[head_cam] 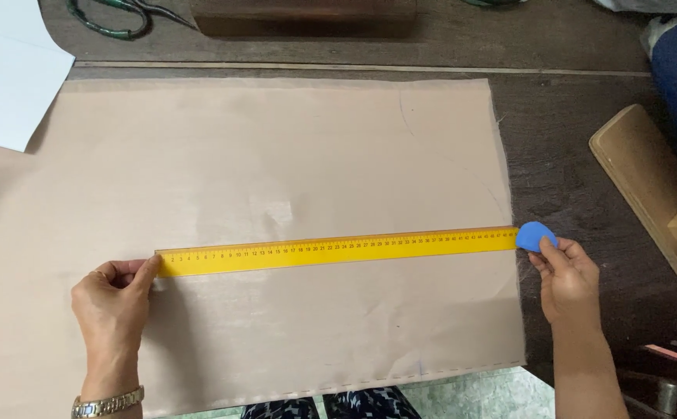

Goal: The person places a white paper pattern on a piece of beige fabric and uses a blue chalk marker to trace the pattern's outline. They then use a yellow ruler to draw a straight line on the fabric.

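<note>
A long yellow ruler lies flat across a sheet of beige fabric spread on the dark wooden desk. The left hand, at about 8 o'clock, has its fingers curled and its thumb pressed on the ruler's left end. The right hand, at 4 o'clock, pinches a blue piece of tailor's chalk that touches the ruler's right end, just at the fabric's right edge. White paper sits at 10 o'clock, green-handled scissors at 11 o'clock, and a wooden board at 3 o'clock.
</note>
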